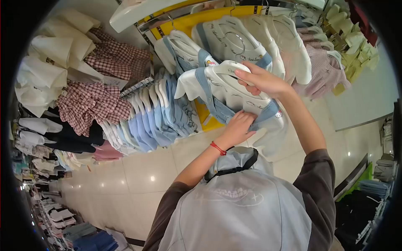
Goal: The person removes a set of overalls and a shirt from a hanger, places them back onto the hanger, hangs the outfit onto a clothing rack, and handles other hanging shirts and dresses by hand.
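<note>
Grips the white hanger near its shoulder with the right hand, thumb across the top and the other fingers curled beneath, closed on it; holds up on it a white-and-blue garment, tilted, in front of matching garments on the rail; shows the metal hook pointing upward above the grip. Reaches with the left hand to the lower front of that same garment, touching the blue part with bent fingertips; cannot tell whether pinching the cloth or merely resting on it. Wears a red bracelet on the left wrist, dark sleeves on both arms and a light grey garment with a black strap over the front.

Behind the held garment, a yellow panel; just to the left, a row of blue and white clothes on hangers; farther left, red checked clothes beside cream clothes; to the right on the rail, pink clothes, then yellow-green clothes; below, a shiny tiled floor; at lower right, dark clothes; at lower left, blue clothes.
</note>
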Action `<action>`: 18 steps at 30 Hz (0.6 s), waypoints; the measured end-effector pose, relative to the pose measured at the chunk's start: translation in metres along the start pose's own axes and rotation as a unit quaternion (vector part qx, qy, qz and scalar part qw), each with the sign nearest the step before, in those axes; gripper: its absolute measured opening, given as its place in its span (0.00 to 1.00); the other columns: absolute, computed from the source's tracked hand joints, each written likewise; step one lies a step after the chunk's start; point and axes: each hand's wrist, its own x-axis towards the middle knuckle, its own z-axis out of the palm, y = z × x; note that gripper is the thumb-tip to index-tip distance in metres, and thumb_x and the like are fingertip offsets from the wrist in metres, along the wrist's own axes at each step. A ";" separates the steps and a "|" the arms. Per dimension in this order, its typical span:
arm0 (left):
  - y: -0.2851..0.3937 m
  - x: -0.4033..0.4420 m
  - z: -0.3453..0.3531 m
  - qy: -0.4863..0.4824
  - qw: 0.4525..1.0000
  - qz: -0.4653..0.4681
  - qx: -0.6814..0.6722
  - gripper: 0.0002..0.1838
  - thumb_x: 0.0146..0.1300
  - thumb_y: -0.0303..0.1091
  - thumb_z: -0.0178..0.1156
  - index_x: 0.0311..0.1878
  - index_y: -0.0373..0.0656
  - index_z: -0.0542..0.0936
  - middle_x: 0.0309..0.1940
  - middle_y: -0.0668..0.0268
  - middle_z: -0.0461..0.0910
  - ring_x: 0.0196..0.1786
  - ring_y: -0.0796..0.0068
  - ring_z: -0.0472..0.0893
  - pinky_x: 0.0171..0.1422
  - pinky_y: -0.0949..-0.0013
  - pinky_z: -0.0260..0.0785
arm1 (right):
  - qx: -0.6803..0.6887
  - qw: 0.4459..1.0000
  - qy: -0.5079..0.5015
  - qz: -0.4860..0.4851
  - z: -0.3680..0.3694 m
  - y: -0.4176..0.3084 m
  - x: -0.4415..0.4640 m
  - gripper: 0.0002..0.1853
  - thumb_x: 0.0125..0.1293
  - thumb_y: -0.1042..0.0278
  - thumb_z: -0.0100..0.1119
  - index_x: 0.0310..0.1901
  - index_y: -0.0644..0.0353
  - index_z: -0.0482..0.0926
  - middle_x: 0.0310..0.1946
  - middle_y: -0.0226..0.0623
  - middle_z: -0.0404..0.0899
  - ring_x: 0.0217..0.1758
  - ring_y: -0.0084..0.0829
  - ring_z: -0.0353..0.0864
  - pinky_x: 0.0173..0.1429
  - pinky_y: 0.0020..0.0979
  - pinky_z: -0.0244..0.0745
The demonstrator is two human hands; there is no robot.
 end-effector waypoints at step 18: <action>0.070 -0.033 -0.078 0.190 0.973 -0.078 -0.104 0.06 0.57 0.28 0.53 0.38 0.41 0.74 0.21 0.59 0.76 0.21 0.62 0.75 0.27 0.69 0.67 | 0.325 0.942 -0.069 0.045 0.059 0.029 0.026 0.27 0.64 0.36 0.34 0.53 0.48 0.64 0.26 0.27 0.66 0.23 0.20 0.64 0.29 0.23 0.63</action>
